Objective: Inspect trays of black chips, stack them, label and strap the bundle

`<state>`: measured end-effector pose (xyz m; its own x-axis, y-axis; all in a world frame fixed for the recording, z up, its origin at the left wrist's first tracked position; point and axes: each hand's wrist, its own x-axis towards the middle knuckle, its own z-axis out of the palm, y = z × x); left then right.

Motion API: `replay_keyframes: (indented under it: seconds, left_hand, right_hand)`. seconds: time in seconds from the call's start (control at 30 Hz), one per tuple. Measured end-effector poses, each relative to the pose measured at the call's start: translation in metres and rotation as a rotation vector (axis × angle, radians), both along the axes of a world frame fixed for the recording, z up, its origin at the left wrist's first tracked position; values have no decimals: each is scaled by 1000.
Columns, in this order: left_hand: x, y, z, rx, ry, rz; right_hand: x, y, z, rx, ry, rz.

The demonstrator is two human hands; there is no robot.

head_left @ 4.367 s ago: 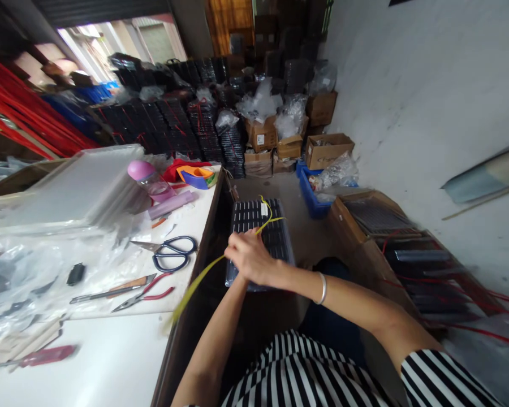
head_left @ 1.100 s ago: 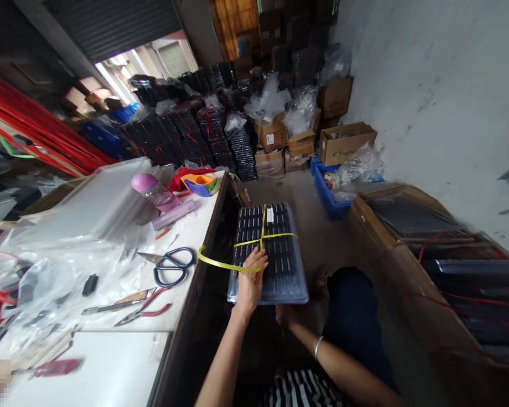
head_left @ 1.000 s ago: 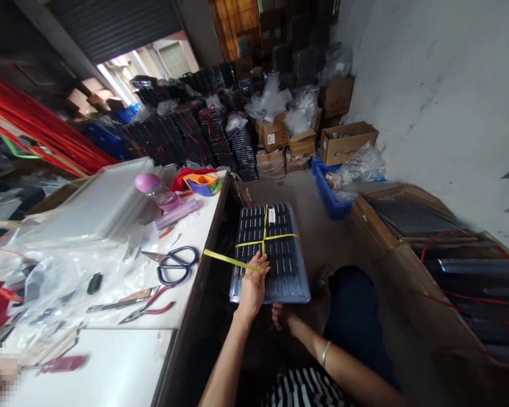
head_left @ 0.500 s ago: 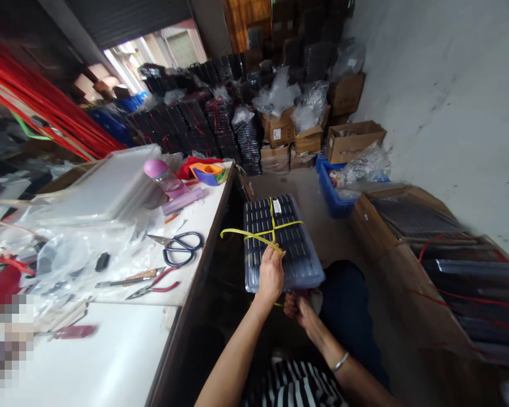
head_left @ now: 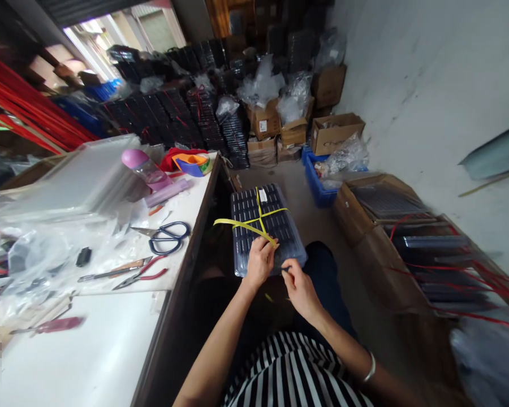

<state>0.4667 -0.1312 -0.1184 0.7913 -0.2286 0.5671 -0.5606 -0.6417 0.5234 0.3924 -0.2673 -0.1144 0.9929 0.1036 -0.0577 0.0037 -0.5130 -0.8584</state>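
Note:
A bundle of clear plastic trays (head_left: 294, 237) with rows of dark pieces stands in front of me, beside the table. A yellow strap (head_left: 259, 210) crosses over its top, near a small white label. My left hand (head_left: 259, 263) rests at the near side of the bundle with its fingers pinched on the strap, whose loose end sticks out to the left. Just right of it, by the bundle's near edge, my right hand (head_left: 302, 288) is closed, with a small dark thing at its fingertips that I cannot make out.
On the white table (head_left: 110, 339) at left lie scissors (head_left: 169, 237), pliers (head_left: 142, 277), a screwdriver (head_left: 59, 324), a pink-capped bottle (head_left: 144, 168) and a tape dispenser (head_left: 190, 164). Cardboard boxes (head_left: 365, 226) and a blue crate (head_left: 318, 181) stand to the right.
My right hand has come up from below the bundle's near edge to beside my left hand. The left hand keeps its pinch on the strap. The whole view has shifted.

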Motion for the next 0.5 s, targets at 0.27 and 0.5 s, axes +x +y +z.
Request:
replay_keyframes:
  seconds: [0.27,0.5]
  left_hand:
    - [3,10,20,184,159,-117]
    - [119,33,61,243,412,208]
  right_hand:
    - [35,10,17,-10,-634,15]
    - [13,22,8,12,-696,92]
